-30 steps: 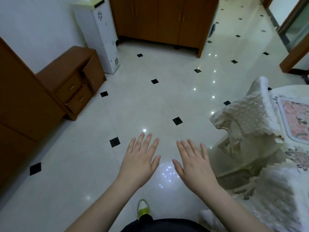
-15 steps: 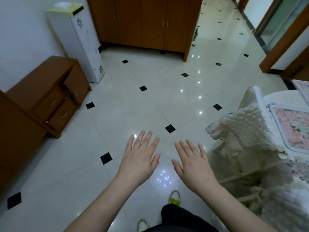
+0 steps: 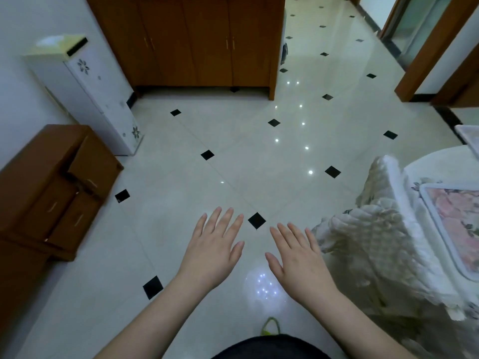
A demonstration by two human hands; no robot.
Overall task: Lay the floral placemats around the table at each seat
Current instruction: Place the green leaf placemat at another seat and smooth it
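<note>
My left hand (image 3: 216, 248) and my right hand (image 3: 298, 263) are held out flat over the tiled floor, palms down, fingers spread, both holding nothing. At the right edge a pink floral placemat (image 3: 456, 224) with a pale border lies on the white-clothed table (image 3: 425, 167), cut off by the frame. The corner of a second placemat (image 3: 469, 133) shows further back on the right edge. A chair under a white lace cover (image 3: 375, 244) stands between my right hand and the table.
A low brown drawer unit (image 3: 59, 182) stands at the left, a white floral-printed cabinet (image 3: 90, 92) behind it, and a brown wardrobe (image 3: 191, 40) against the far wall. Cream floor tiles (image 3: 233, 156) stretch ahead. A doorway (image 3: 427, 42) opens at the upper right.
The view has swung and moved forward; the furniture on the left has shifted down and the table has slid rightward. Both hands stay open, flat and empty.
</note>
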